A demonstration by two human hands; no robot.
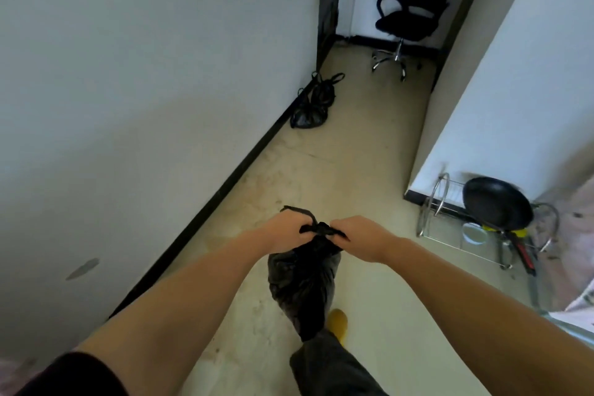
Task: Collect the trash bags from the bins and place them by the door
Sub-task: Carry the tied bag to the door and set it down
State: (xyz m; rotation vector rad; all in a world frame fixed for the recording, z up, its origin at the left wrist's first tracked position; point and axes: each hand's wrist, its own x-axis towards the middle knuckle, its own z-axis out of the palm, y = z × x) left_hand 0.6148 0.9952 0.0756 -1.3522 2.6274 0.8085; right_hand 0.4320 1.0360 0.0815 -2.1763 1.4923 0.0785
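Both hands, left hand (284,231) and right hand (360,236), pinch the knotted neck of a crinkled black plastic trash bag (302,283) hanging above the beige floor (353,154).

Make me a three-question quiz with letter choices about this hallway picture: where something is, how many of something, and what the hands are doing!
1. Where is the black frying pan?
A. on the metal wire dish rack
B. on the black office chair
C. in a hand

2. How many black plastic trash bags show?
A. one
B. two
C. four

3. What are the hands doing?
A. hanging idle
B. pushing the wall
C. gripping the bag's top

Answers:
1 A, the pan leans in the rack.
2 B, the held bag and the floor bag by the wall.
3 C, the left hand and right hand pinch its handles.
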